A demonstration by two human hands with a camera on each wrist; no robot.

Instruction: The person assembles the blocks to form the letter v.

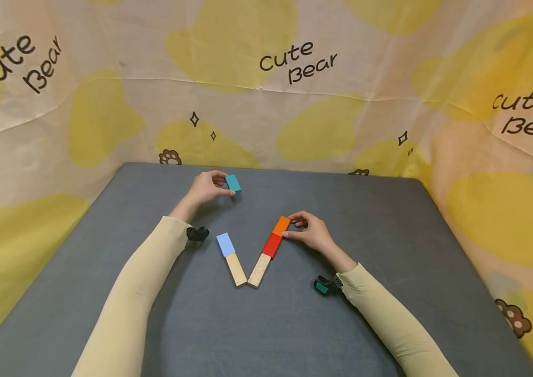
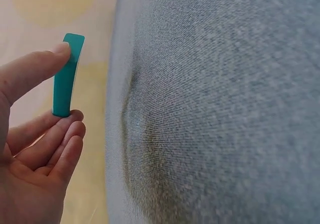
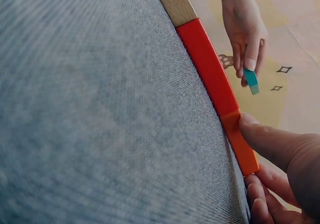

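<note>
My left hand point(image 1: 207, 187) pinches a teal block point(image 1: 233, 184) between thumb and fingertips, held above the far left part of the table. In the left wrist view the teal block point(image 2: 65, 76) is seen edge-on. My right hand point(image 1: 312, 231) grips an orange block point(image 1: 281, 225), thumb on its near side and fingertips at its far end. That block lies flat, end to end with a red block point(image 1: 272, 245), which meets a plain wooden block point(image 1: 259, 270). Together they form the right arm of a V shape.
The V's left arm is a light blue block point(image 1: 225, 244) and another wooden block point(image 1: 236, 269), whose near end meets the right arm. All lie on a grey cloth-covered table point(image 1: 257, 330). Behind hangs a yellow-patterned curtain point(image 1: 229, 120). Dark bands point(image 1: 198, 234) circle both wrists.
</note>
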